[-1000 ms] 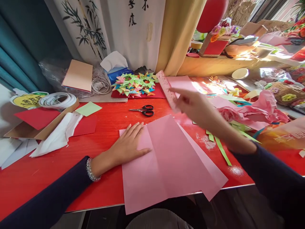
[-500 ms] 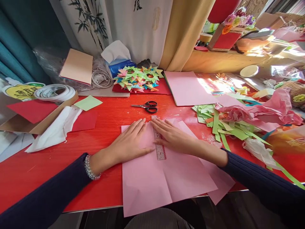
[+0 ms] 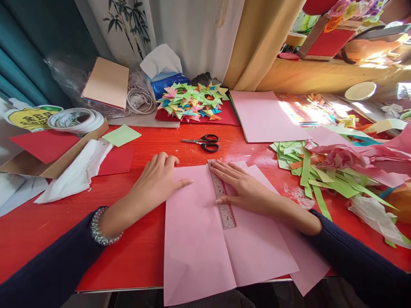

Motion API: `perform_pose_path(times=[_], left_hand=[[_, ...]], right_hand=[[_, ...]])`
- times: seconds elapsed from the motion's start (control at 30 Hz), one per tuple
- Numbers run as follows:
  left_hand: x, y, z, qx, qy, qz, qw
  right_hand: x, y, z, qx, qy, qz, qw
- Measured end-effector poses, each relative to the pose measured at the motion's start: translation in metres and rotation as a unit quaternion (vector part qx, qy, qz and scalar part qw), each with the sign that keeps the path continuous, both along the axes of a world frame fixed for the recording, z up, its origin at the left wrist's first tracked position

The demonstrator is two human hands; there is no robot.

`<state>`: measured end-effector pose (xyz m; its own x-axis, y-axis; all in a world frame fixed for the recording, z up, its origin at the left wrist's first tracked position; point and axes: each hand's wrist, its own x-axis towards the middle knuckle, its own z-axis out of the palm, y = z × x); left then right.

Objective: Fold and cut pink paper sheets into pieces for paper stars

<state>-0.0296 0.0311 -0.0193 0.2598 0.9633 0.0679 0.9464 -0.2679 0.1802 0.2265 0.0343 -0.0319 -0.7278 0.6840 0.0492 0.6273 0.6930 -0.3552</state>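
Note:
A creased sheet of pink paper (image 3: 195, 239) lies in front of me, its lower edge hanging past the table's front. Along the crease rests a clear ruler (image 3: 228, 216) with red markings. My right hand (image 3: 240, 186) lies flat over the ruler's upper part, fingers stretched out. At the sheet's upper left corner is my left hand (image 3: 157, 177), its fingers bent and thumb apart, with nothing in it. A second pink sheet (image 3: 305, 261) shows from beneath on the right. Beyond the paper lie black-handled scissors (image 3: 205, 142).
Folded paper stars (image 3: 192, 102) sit at the back beside a tissue pack (image 3: 165, 81). Stacked pink paper (image 3: 266, 117) and green paper strips (image 3: 321, 175) are on the right. To the left are a tape roll (image 3: 77, 119), a cardboard box (image 3: 61, 162) and a green square (image 3: 122, 135).
My left hand has lifted off the paper and moved left to its edge. My right hand stays on the ruler. The view has shifted slightly.

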Motion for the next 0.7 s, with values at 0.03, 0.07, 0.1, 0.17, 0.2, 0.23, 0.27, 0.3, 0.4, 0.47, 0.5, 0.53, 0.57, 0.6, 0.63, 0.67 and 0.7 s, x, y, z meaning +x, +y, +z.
perform_pose_path(times=[0.03, 0.07, 0.1, 0.17, 0.2, 0.23, 0.27, 0.3, 0.4, 0.47, 0.5, 0.53, 0.57, 0.6, 0.63, 0.67, 0.7], left_hand=[[-0.001, 0.001, 0.003, -0.028, -0.033, 0.013, 0.999], [-0.002, 0.003, 0.006, -0.063, -0.065, 0.027, 0.996], [-0.003, 0.004, 0.01, -0.098, -0.095, 0.041, 0.99], [-0.005, 0.006, 0.016, -0.154, -0.139, 0.068, 0.976], [-0.006, 0.008, 0.018, -0.168, -0.154, 0.079, 0.97], [-0.008, 0.008, 0.02, -0.172, -0.166, 0.088, 0.967], [-0.009, 0.009, 0.02, -0.171, -0.176, 0.094, 0.965], [-0.009, 0.01, 0.021, -0.168, -0.183, 0.098, 0.964], [-0.01, 0.011, 0.02, -0.159, -0.195, 0.103, 0.962], [-0.009, 0.011, 0.02, -0.16, -0.191, 0.107, 0.962], [-0.009, 0.01, 0.02, -0.161, -0.189, 0.109, 0.963], [-0.009, 0.01, 0.02, -0.161, -0.188, 0.109, 0.963], [-0.009, 0.01, 0.02, -0.16, -0.187, 0.108, 0.963], [-0.009, 0.01, 0.02, -0.158, -0.186, 0.106, 0.964], [-0.009, 0.01, 0.02, -0.155, -0.186, 0.104, 0.965], [-0.009, 0.01, 0.02, -0.154, -0.186, 0.101, 0.965], [-0.009, 0.01, 0.021, -0.152, -0.184, 0.1, 0.966]], right_hand=[[0.0, 0.0, 0.0, 0.002, -0.001, 0.003, 1.0], [0.0, 0.001, 0.0, 0.005, -0.002, 0.005, 1.0], [-0.001, 0.001, 0.0, 0.007, -0.002, 0.005, 1.0], [-0.001, 0.001, 0.001, 0.011, 0.002, -0.001, 1.0], [-0.001, 0.002, 0.001, 0.011, 0.005, -0.003, 1.0], [-0.001, 0.002, 0.001, 0.009, 0.008, -0.005, 1.0], [-0.001, 0.002, 0.001, 0.007, 0.012, -0.006, 1.0], [0.0, 0.002, 0.001, 0.005, 0.016, -0.007, 1.0], [0.0, 0.001, 0.001, 0.002, 0.026, -0.007, 1.0], [0.0, 0.001, 0.001, 0.003, 0.03, -0.004, 1.0], [0.0, 0.001, 0.001, 0.002, 0.031, -0.004, 1.0], [0.0, 0.0, 0.001, 0.001, 0.03, -0.004, 1.0], [0.0, 0.0, 0.002, 0.0, 0.028, -0.005, 1.0], [0.0, 0.001, 0.002, -0.001, 0.025, -0.005, 1.0], [0.0, 0.001, 0.002, -0.001, 0.02, -0.006, 1.0], [0.0, 0.001, 0.002, -0.001, 0.016, -0.006, 1.0], [0.0, 0.001, 0.002, -0.001, 0.012, -0.006, 1.0]])
